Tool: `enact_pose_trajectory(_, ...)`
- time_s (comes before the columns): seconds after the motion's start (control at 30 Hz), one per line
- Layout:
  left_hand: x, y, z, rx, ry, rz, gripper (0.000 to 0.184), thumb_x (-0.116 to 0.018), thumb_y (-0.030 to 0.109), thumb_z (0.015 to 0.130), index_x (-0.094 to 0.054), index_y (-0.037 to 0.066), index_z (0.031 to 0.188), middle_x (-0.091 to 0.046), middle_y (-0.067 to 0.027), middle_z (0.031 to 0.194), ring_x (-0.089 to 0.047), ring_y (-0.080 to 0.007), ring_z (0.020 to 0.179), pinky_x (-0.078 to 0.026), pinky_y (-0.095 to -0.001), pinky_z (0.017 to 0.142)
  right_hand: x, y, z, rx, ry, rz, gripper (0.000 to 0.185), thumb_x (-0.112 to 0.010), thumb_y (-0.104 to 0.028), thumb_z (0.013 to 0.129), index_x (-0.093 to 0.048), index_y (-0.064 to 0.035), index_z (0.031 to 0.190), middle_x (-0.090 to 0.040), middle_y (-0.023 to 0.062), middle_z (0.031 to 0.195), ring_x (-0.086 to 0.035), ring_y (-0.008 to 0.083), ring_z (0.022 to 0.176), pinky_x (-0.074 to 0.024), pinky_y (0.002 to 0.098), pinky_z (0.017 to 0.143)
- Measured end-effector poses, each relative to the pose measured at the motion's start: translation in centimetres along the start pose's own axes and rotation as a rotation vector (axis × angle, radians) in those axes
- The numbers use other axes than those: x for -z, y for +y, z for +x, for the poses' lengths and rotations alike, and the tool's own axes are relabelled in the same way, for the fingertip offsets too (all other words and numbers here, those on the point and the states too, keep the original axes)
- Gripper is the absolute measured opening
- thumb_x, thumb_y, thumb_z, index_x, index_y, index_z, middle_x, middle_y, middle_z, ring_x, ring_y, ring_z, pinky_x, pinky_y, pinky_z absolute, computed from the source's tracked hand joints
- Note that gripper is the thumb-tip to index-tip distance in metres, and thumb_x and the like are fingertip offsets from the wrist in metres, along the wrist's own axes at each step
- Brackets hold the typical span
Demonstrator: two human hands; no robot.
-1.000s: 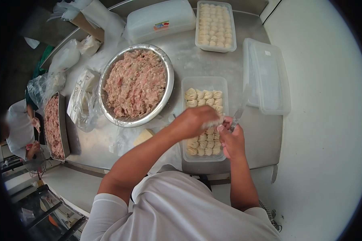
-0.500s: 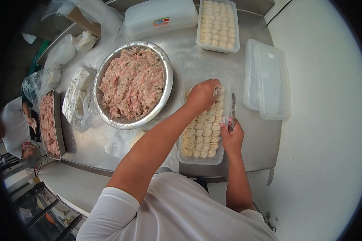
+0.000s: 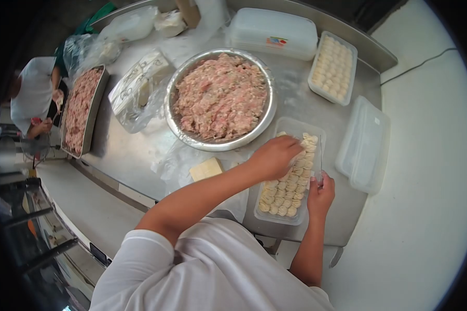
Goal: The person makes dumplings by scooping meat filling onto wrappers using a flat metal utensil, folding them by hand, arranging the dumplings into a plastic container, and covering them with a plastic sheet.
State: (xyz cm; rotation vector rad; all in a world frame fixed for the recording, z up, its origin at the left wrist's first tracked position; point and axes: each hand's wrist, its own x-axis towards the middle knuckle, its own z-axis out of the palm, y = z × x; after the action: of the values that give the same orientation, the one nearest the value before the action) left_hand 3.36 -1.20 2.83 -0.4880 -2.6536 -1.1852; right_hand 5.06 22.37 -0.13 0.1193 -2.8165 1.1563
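Observation:
A clear plastic tray [image 3: 318, 127] near the table's front holds rows of pleated dumplings [image 3: 289, 194]. Over its upper half is my left hand [image 3: 277, 157], palm down, fingers curled together. Its fingertips are partly hidden, so whatever they may hold does not show. My right hand [image 3: 321, 194] is wrapped round a narrow metal spatula [image 3: 321, 155] at the tray's right side, the blade pointing away from me. Up and left of the tray stands a large metal bowl [image 3: 169, 106] heaped with minced meat filling [image 3: 220, 98]. A stack of pale yellow wrappers [image 3: 206, 169] lies on plastic below the bowl.
A second dumpling tray [image 3: 333, 67] and a closed plastic container [image 3: 273, 32] stand at the back. Clear lids [image 3: 362, 147] lie along the right edge. A wrapped packet [image 3: 139, 89] and a meat-filled pan [image 3: 83, 111] are left; a co-worker [image 3: 33, 98] is beyond.
The head view has shifted, so the table appears farther right and lower. Relative to the tray, my left hand has drawn back left, uncovering dumplings at the top right. My right hand keeps the spatula.

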Motion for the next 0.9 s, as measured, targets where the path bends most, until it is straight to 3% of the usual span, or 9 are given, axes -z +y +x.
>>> enact_pose_trajectory(0.07, 4.0, 1.1, -5.2, 0.008, 0.051, -0.023, 0.042, -0.077, 0.005, 0.070, -0.066, 0.003, 0.111, -0.063, -0.0150, 0.106, -0.061, -0.0356, 0.104, -0.050, -0.0461, 0.094, 1.1, -1.6, 1.0, 0.165, -0.002, -0.053, 0.028, -0.065, -0.009, 0.094, -0.067, 0.0001, 0.120, -0.060, 0.0087, 0.095, -0.062, 0.0237, 0.076, -0.0509, 0.0347, 0.069)
enact_pose_trajectory(0.13, 6.3, 0.0, -13.4, 0.211, 0.101, 0.071, 0.043, -0.081, 0.006, 0.068, -0.066, 0.003, 0.108, -0.061, -0.0147, 0.110, -0.060, -0.0349, 0.103, -0.050, -0.0454, 0.090, 2.3, -5.3, 1.9, 0.328, 0.001, -0.100, 0.027, -0.062, -0.008, 0.095, -0.067, -0.0014, 0.121, -0.059, 0.0086, 0.098, -0.062, 0.0257, 0.078, -0.0514, 0.0360, 0.068)
enact_pose_trajectory(0.2, 6.8, 0.3, -17.0, 0.319, 0.116, 0.096, 0.042, -0.081, 0.005, 0.068, -0.066, 0.004, 0.107, -0.062, -0.0148, 0.110, -0.059, -0.0353, 0.102, -0.050, -0.0453, 0.089, 3.6, -10.7, 4.1, 0.466, -0.252, -0.220, 0.031, -0.058, -0.006, 0.094, -0.068, -0.0068, 0.123, -0.060, 0.0074, 0.093, -0.063, 0.0274, 0.077, -0.0519, 0.0391, 0.067)
enact_pose_trajectory(0.23, 6.8, 0.2, -18.0, 0.423, 0.125, 0.116, 0.041, -0.082, 0.004, 0.067, -0.066, 0.004, 0.105, -0.062, -0.0148, 0.109, -0.059, -0.0357, 0.101, -0.050, -0.0451, 0.087, 3.4, -12.5, 4.9, 0.479, -0.254, -0.220, 0.031, -0.058, -0.006, 0.094, -0.068, -0.0068, 0.123, -0.060, 0.0074, 0.093, -0.063, 0.0274, 0.077, -0.0519, 0.0391, 0.067)
enact_pose_trajectory(0.4, 5.3, -1.7, -19.7, 0.390, 0.225, 0.091, 0.033, -0.082, 0.003, 0.068, -0.069, 0.003, 0.098, -0.064, -0.0143, 0.104, -0.061, -0.0360, 0.097, -0.051, -0.0436, 0.086, 0.8, -18.2, 7.2, 0.784, -0.503, -0.697, 0.024, -0.056, -0.005, 0.087, -0.071, -0.0086, 0.105, -0.065, 0.0074, 0.091, -0.067, 0.0277, 0.080, -0.0561, 0.0396, 0.069)
enact_pose_trajectory(0.57, 6.4, -2.6, -19.9, 0.479, 0.156, -0.032, 0.024, -0.081, 0.002, 0.071, -0.073, 0.005, 0.093, -0.066, -0.0120, 0.107, -0.062, -0.0336, 0.104, -0.051, -0.0422, 0.093, -0.8, -21.6, 6.9, 0.892, -0.583, -0.743, 0.015, -0.055, -0.005, 0.087, -0.068, -0.0065, 0.095, -0.067, 0.0098, 0.092, -0.069, 0.0291, 0.078, -0.0569, 0.0390, 0.070)
enact_pose_trajectory(0.73, 7.2, -3.1, -20.2, 0.371, 0.094, -0.076, 0.021, -0.079, 0.002, 0.072, -0.073, 0.005, 0.092, -0.067, -0.0119, 0.107, -0.062, -0.0337, 0.104, -0.052, -0.0421, 0.091, -4.5, -22.7, 6.7, 0.963, -0.652, -0.600, 0.016, -0.054, -0.005, 0.086, -0.070, -0.0052, 0.090, -0.069, 0.0120, 0.090, -0.071, 0.0294, 0.080, -0.0566, 0.0399, 0.072)
enact_pose_trajectory(0.83, 6.6, -2.9, -20.2, 0.354, 0.142, -0.047, 0.020, -0.079, 0.002, 0.072, -0.072, 0.004, 0.091, -0.066, -0.0131, 0.107, -0.062, -0.0339, 0.101, -0.052, -0.0427, 0.089, -4.6, -25.2, 6.7, 0.956, -0.729, -0.802, 0.018, -0.053, -0.005, 0.085, -0.070, -0.0077, 0.090, -0.070, 0.0107, 0.090, -0.070, 0.0322, 0.085, -0.0550, 0.0452, 0.075)
enact_pose_trajectory(0.9, 6.2, -2.9, -20.3, 0.352, 0.162, -0.018, 0.020, -0.078, 0.002, 0.073, -0.071, 0.004, 0.091, -0.065, -0.0138, 0.106, -0.062, -0.0346, 0.100, -0.052, -0.0431, 0.088, -3.5, -25.7, 7.6, 0.939, -0.679, -0.616, 0.015, -0.056, -0.006, 0.082, -0.072, -0.0064, 0.084, -0.071, 0.0125, 0.086, -0.071, 0.0292, 0.081, -0.0565, 0.0411, 0.072)
